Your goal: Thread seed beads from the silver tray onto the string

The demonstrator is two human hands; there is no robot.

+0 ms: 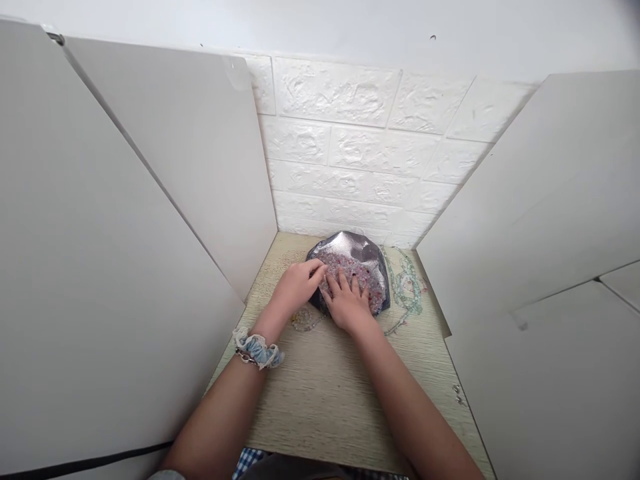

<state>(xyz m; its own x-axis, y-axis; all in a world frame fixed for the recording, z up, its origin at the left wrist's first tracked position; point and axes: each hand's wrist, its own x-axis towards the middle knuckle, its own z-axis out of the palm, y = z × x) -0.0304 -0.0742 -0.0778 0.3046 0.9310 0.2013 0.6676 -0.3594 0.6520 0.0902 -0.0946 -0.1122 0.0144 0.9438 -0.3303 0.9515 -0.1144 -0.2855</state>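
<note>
A silvery foil-lined bag (357, 245) lies opened out at the far end of the table, with a heap of small pink, clear and red beads (373, 280) in it. My right hand (349, 303) rests on the beads, palm down, fingers spread. At the bag's left edge is my left hand (299, 283), its thumb and fingertips pinched together beside the heap. Whatever sits between those fingertips is too small to make out. A scrunchie (257, 348) and a chain bracelet circle my left wrist.
Strings of pale green beads (406, 287) lie right of the bag. A looped clear bead strand (303, 320) lies below my left hand. White panels (200, 133) flank the wood-grain table (320, 400), and a white brick-pattern wall (350, 147) closes the back. Small metallic bits (457, 393) lie near the right edge.
</note>
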